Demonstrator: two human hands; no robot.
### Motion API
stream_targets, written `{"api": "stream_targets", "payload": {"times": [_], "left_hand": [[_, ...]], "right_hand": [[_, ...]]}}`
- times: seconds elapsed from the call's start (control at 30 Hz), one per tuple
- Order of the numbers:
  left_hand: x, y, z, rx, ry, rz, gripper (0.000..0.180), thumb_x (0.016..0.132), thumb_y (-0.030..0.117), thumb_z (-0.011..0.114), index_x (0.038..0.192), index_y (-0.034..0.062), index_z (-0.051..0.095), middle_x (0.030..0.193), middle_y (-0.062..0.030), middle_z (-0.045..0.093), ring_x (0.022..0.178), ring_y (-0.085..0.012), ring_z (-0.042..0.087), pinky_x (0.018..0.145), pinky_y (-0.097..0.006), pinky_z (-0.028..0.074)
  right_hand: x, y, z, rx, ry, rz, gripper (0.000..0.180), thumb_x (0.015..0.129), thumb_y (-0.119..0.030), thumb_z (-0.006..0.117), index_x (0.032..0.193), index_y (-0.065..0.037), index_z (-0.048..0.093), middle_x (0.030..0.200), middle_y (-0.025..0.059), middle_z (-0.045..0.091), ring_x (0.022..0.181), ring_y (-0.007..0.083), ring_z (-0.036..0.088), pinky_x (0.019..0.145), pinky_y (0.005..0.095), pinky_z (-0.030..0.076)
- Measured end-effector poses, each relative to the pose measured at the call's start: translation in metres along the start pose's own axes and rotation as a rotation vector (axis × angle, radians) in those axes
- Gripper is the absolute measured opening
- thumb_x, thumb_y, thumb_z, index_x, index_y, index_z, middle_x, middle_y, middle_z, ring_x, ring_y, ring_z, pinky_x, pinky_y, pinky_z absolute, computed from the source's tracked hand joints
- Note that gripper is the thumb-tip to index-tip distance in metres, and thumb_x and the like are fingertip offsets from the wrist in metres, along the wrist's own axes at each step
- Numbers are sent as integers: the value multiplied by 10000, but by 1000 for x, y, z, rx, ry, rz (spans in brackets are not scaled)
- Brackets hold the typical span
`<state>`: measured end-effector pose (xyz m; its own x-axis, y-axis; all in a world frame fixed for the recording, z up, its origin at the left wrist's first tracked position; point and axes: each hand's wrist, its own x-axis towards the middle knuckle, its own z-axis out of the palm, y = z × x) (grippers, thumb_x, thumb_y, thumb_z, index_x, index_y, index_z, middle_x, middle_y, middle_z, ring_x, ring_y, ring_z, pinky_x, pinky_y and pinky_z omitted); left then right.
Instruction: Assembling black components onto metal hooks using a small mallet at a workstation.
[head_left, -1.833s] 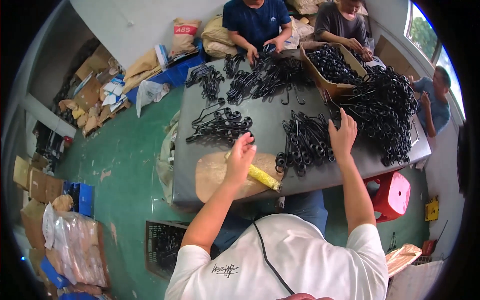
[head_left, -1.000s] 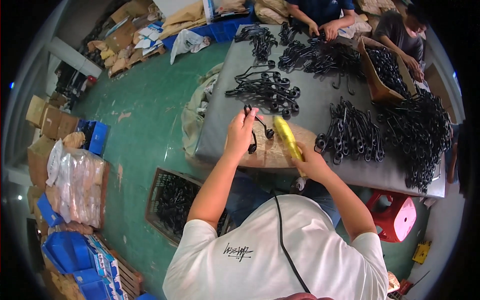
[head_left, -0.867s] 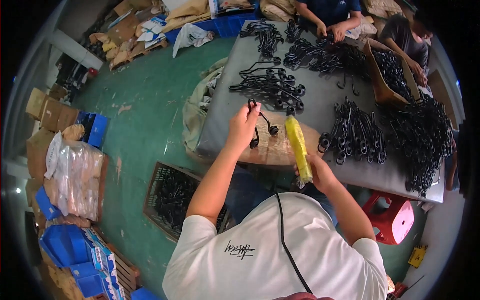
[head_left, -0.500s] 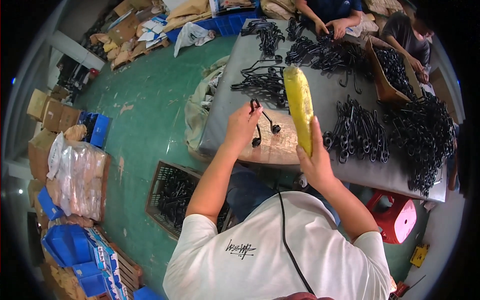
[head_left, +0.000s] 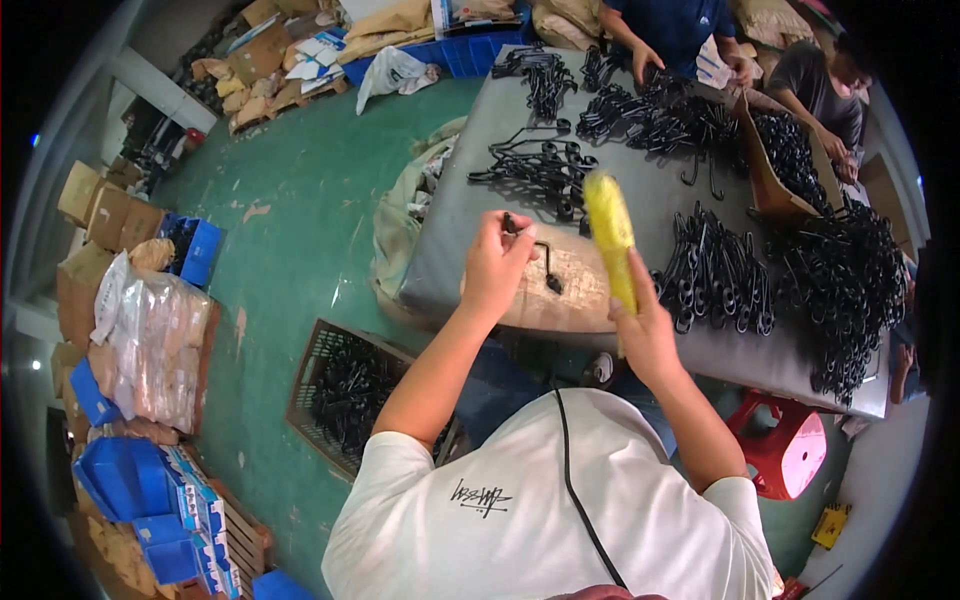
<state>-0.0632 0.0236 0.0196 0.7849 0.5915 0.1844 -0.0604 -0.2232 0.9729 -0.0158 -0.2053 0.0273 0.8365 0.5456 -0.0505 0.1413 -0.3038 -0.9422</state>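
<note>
My left hand is closed on a bent black metal rod, part of which the fingers hide. Its lower end, with a dark knob, hangs over a worn tan board at the near edge of the table. In my right hand is a thick yellow bat-like stick, gripped at its lower end and held tilted above the board. The stick is slightly blurred and apart from the rod. Beyond the board lies a pile of similar black rods.
More black rods cover the right of the grey table, beside a cardboard box of black parts. Two people work at the far side. A crate of black parts stands on the floor left; a red stool stands right.
The yellow stick has come down a little and tilted further. My left hand has turned the rod and shifted slightly right. The far person's hands have moved apart.
</note>
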Motion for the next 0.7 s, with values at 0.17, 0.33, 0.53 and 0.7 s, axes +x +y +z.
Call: {"api": "stream_targets", "payload": {"times": [0.17,0.33,0.53,0.7], "left_hand": [[-12,9,19,168,-120,47,178,950,124,656,974,-20,554,876,-81,639,705,-122,668,640,-265,531],[-11,-7,21,145,-115,178,207,929,141,689,964,-14,556,843,-90,629,664,-132,646,613,-283,520],[-16,2,14,440,-9,246,186,908,134,695,967,21,559,815,-76,602,629,-144,554,598,-310,479],[20,-14,8,157,184,223,79,955,97,569,992,32,544,827,-59,572,692,-138,550,638,-307,470]], "right_hand": [[-10,-12,-1,-103,190,-379,705,947,-41,572,1560,-78,227,1333,259,557,1164,331,613,973,361,468],[4,48,24,-211,-166,-81,710,928,-89,571,1555,-178,251,1141,315,611,1053,456,619,900,463,496],[11,65,21,-341,-88,-122,721,908,-141,603,1546,-230,279,920,271,631,859,456,637,761,508,505],[18,75,7,-775,188,-509,551,867,-168,665,1397,-147,513,1061,156,565,944,330,581,793,444,456]]}}
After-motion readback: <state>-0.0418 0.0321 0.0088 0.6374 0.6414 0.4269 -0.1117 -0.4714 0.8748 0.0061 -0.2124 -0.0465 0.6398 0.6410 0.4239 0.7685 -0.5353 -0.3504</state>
